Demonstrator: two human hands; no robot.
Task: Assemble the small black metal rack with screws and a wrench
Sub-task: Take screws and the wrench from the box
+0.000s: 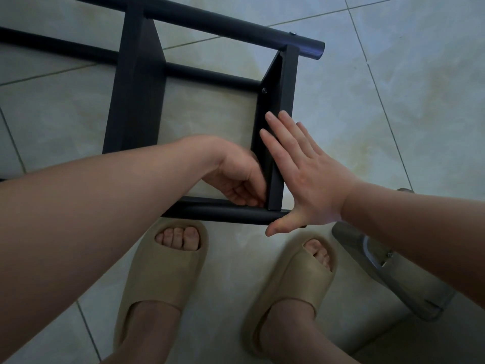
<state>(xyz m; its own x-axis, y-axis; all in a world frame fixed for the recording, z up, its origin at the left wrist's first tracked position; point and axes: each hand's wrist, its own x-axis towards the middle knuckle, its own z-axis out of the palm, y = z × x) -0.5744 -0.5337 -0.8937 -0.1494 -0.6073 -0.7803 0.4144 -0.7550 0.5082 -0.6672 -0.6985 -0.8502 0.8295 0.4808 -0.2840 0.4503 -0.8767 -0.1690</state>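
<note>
Black metal forms the rack (pixel 210 74), which lies on its side on the pale tiled floor (pixel 393 101), its long tubes running off past the picture's left edge. Everything below is placed against this rack.

Toward the rack's left, a flat middle panel (pixel 133 101) spans from the far tube (pixel 223 24) down toward the near tube (pixel 210 212). A bare forearm crosses over the lower part of that panel.

Just in front of the rack's near tube stands a foot in a beige left slipper (pixel 162 271).

Inside the rack's open bay, at the corner where the end panel (pixel 284 82) meets the near tube, sits the left hand (pixel 236 177). Its fingers are curled in tight, their tips against the inner face of the panel. Whether they pinch a screw or a tool I cannot tell, since the corner is dark and the hand covers it.

Higher up on the inner face of the rack's end panel, a small screw head (pixel 264 90) shows where a rear tube joins.

On the outer side of the end panel rests the right hand (pixel 309 179), flat, with fingers straight and close together, laid along the panel's edge. Its thumb is spread wide and lies at the open end of the near tube.

In front of the rack, below that hand, is the second foot in the right slipper (pixel 291 292).

Well to the right of the rack's near corner lies a grey flat object (pixel 409 290) on the floor, partly under the right forearm. Small metal bits glint on it, but what it is I cannot tell.
</note>
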